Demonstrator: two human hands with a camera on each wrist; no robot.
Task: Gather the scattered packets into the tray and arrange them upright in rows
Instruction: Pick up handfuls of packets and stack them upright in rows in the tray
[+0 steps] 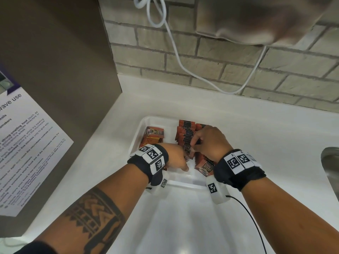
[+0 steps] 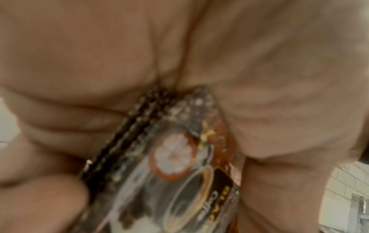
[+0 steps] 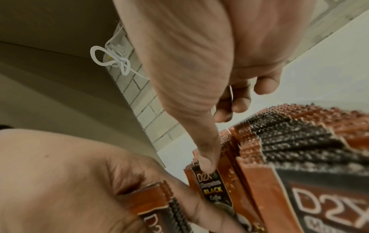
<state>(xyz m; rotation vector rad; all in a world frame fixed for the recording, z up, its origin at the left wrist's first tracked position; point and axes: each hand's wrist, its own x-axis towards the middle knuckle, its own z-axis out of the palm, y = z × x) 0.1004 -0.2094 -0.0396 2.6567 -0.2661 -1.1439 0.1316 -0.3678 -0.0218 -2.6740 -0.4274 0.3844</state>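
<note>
A white tray [image 1: 142,129] sits on the counter. A row of orange-and-black D2X coffee packets [image 1: 186,133] stands upright in its right half, also close up in the right wrist view [image 3: 299,141]. More packets [image 1: 155,133] lean at the tray's far left. My left hand [image 1: 183,162] grips a small bunch of packets [image 2: 179,165] between thumb and fingers, low in the tray's middle. My right hand [image 1: 192,146] is just beside it, pinching the top of one packet [image 3: 213,187] at the near end of the row. Several packets [image 1: 206,166] lean below my right wrist.
A tall brown cabinet side with a printed notice [image 1: 27,153] rises on the left. Behind the tray a white cable [image 1: 176,57] hangs over the brick wall. A steel sink edge [image 1: 330,162] lies at the right. A thin black wire [image 1: 256,226] trails from my right wrist.
</note>
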